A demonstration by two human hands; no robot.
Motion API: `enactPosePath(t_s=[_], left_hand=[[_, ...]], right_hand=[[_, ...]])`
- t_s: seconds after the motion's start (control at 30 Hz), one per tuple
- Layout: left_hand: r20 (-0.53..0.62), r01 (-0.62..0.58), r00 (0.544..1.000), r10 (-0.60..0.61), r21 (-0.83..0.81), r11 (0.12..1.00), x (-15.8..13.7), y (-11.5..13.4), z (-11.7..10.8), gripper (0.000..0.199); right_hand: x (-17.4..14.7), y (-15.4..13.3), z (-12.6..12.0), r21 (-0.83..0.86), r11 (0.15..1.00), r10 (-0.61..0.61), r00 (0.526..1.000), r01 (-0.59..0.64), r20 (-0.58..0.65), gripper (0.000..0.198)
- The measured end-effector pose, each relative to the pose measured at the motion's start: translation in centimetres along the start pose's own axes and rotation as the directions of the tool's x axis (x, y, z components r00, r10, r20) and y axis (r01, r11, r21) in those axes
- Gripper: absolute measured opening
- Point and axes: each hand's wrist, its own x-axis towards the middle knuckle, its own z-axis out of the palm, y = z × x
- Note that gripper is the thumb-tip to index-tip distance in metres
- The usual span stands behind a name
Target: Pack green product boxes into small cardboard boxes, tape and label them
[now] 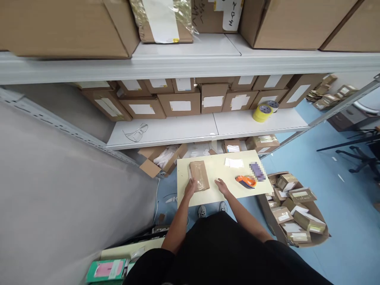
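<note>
On the pale yellow tabletop (pixel 219 160) lies a small brown cardboard box (pixel 199 174) with shiny tape across its top. My left hand (pixel 190 187) grips its near left corner. To the right of the box, my right hand (pixel 221 186) hovers low above the tabletop, fingers apart and holding nothing. Nearest to that hand on its right is an orange and dark blue tape dispenser (pixel 246 181). White paper labels (pixel 234 163) lie farther back, and a blurred purple item (pixel 257 171) rests near the right edge.
Shelving (pixel 178 128) stands ahead, with boxes, safety glasses (pixel 137 133) and yellow tape rolls (pixel 262 113). A large carton (pixel 265 215) of taped boxes sits on the floor at right. An open box (pixel 148 167) stands behind the table. A grey wall (pixel 74 178) borders the left.
</note>
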Motion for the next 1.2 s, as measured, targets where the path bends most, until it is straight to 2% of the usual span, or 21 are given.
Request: enactPosePath(t_s=[0.07, 0.13, 0.23, 0.37, 0.43, 0.53, 0.63, 0.77, 0.87, 0.97, 1.03, 1.1, 1.2], left_hand=[[0.064, 0.001, 0.998, 0.013, -0.213, 0.977, -0.2, -0.8, -0.6, 0.072], [0.072, -0.042, 0.995, 0.069, -0.321, 0.946, -0.6, -1.3, -0.7, 0.069], [0.042, -0.122, 0.988, 0.147, -0.36, 0.925, -0.9, -1.1, -0.7, 0.065], [0.067, -0.238, 0.956, 0.284, -0.381, 0.893, -0.7, 1.4, -0.2, 0.066], [0.121, -0.283, 0.928, 0.353, -0.386, 0.878, -0.4, 3.8, 0.7, 0.067], [0.238, -0.325, 0.875, 0.421, -0.354, 0.877, -0.4, 8.5, 3.6, 0.066], [0.321, -0.392, 0.823, 0.468, -0.275, 0.878, -1.1, 13.3, 7.7, 0.065], [0.466, -0.464, 0.704, 0.536, -0.269, 0.844, -3.4, 18.3, 14.5, 0.071], [0.582, -0.47, 0.6, 0.548, -0.298, 0.831, -5.7, 20.9, 20.3, 0.073], [0.671, -0.498, 0.518, 0.531, -0.268, 0.825, -8.1, 22.4, 26.5, 0.066], [0.703, -0.533, 0.501, 0.504, -0.207, 0.82, -9.7, 23.0, 30.8, 0.06], [0.719, -0.56, 0.514, 0.468, -0.132, 0.818, -11.0, 23.3, 35.0, 0.056], [0.758, -0.574, 0.508, 0.409, -0.057, 0.817, -12.5, 24.3, 41.1, 0.05]], right_hand=[[-0.5, -1.4, 2.9, 0.103, 0.994, -0.047, 0.986, 0.03, 0.161, 0.055], [-1.1, -2.8, 5.2, 0.196, 0.978, -0.122, 0.96, 0.073, 0.254, 0.052], [-2.1, -4.3, 6.3, 0.278, 0.95, -0.202, 0.958, 0.141, 0.204, 0.044], [-3.7, -5.4, 3.7, 0.345, 0.919, -0.228, 0.971, 0.191, 0.069, 0.04], [-4.6, -5.5, 1.5, 0.364, 0.909, -0.209, 0.978, 0.202, -0.02, 0.041], [-5.9, -5.3, -2.5, 0.417, 0.881, -0.159, 0.97, 0.223, -0.183, 0.044], [-7.2, -4.4, -6.9, 0.464, 0.838, -0.117, 0.925, 0.288, -0.362, 0.048], [-9.3, -2.4, -12.9, 0.479, 0.782, -0.056, 0.811, 0.398, -0.583, 0.052], [-10.8, -0.3, -17.3, 0.49, 0.76, 0.052, 0.711, 0.427, -0.701, 0.054], [-11.9, 2.6, -21.4, 0.514, 0.773, 0.207, 0.618, 0.372, -0.758, 0.055], [-12.4, 4.9, -24.1, 0.538, 0.786, 0.302, 0.571, 0.303, -0.763, 0.056], [-12.6, 7.4, -26.9, 0.563, 0.797, 0.385, 0.535, 0.219, -0.752, 0.054], [-12.1, 10.9, -31.6, 0.578, 0.805, 0.434, 0.531, 0.134, -0.727, 0.05]])
